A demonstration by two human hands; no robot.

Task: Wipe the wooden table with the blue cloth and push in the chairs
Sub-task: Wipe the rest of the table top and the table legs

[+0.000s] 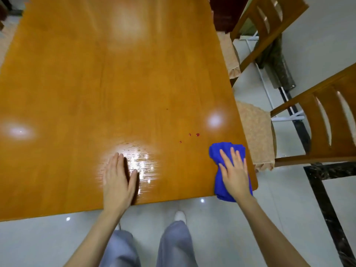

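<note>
The glossy wooden table (pixel 96 83) fills most of the view. At its near right corner lies the bunched blue cloth (pixel 219 153), and my right hand (pixel 234 172) presses flat on it with straight fingers. My left hand (pixel 119 178) rests flat on the tabletop near the front edge, beside a streaky wet patch. A few small red spots (pixel 197 134) sit on the wood just beyond the cloth. Two wooden chairs stand pulled out along the right side: a near chair (pixel 327 120) and a far chair (pixel 269 18), both with tan seat cushions.
A white metal rack (pixel 269 93) and a dark stone strip (pixel 323 199) in the pale tiled floor lie behind the chairs. My legs in grey trousers stand at the table's front edge.
</note>
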